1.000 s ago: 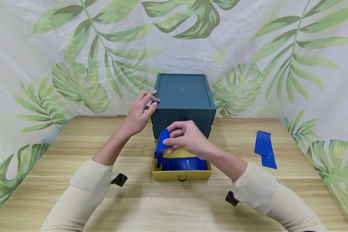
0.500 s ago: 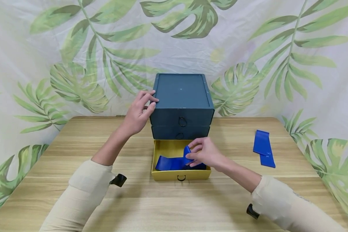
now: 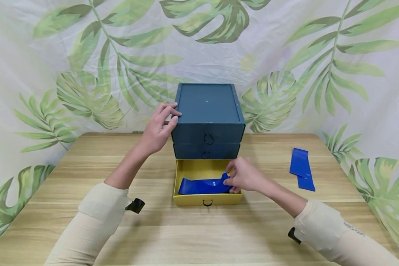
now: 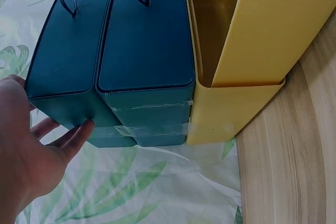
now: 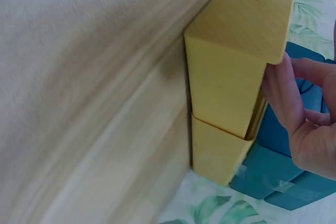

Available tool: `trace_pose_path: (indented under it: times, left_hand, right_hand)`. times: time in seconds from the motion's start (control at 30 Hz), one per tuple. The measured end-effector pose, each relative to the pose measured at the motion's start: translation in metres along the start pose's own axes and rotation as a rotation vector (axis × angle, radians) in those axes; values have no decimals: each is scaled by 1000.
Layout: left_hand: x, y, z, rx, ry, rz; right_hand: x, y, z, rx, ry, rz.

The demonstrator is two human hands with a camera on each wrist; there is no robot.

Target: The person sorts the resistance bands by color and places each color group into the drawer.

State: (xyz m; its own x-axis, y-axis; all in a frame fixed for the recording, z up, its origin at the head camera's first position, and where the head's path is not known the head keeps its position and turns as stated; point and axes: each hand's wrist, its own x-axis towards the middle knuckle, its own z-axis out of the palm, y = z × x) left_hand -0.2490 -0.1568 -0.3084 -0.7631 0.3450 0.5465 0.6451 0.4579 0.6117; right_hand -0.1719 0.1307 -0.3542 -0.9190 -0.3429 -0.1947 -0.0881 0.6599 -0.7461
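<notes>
A blue resistance band (image 3: 199, 186) lies lengthwise in the pulled-out yellow drawer (image 3: 189, 200), white marks showing near its right end. My right hand (image 3: 247, 175) pinches that right end between thumb and fingers, inside the drawer's right side. In the right wrist view the fingers of the right hand (image 5: 315, 129) reach over the drawer's edge, and the band is hidden. My left hand (image 3: 156, 131) rests on the upper left edge of the dark teal drawer cabinet (image 3: 207, 105). The left wrist view shows the left hand's fingertips (image 4: 86, 125) against the cabinet's side.
Another blue resistance band (image 3: 299, 162) lies folded on the wooden table (image 3: 199, 236) at the right. Two teal drawers with loop pulls, the upper drawer (image 3: 189, 133) and lower drawer (image 3: 187, 151), are closed above the yellow one. A leaf-patterned cloth (image 3: 136, 44) hangs behind.
My right hand has moved right and down from the drawer's left side to its right end, laying the band down along the drawer. The left hand has stayed on the cabinet.
</notes>
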Motion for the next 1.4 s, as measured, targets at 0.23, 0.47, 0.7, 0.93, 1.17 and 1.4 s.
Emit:
trace_pose_path:
  times: [0.23,0.47,0.7,0.93,1.17,1.4]
  left_hand:
    - [0,1,0,3,-1,-3]
    - [0,1,0,-3,-2,-12]
    - [0,2,1,-5,1,-9]
    - [-1,1,0,-2,-1,-8]
    - [-2,2,-1,6,-3,-10]
    - [-1,2,0,2,-3,-6]
  right_hand:
    - [-2,0,-20,-51,-39,6]
    - [-10,17,-61,-14,-14,4]
    - [-19,66,-115,-18,141,0]
    - [-18,127,-153,-179,302,1]
    - [-4,173,-161,-378,294,-24]
    - [10,202,-157,-403,317,68]
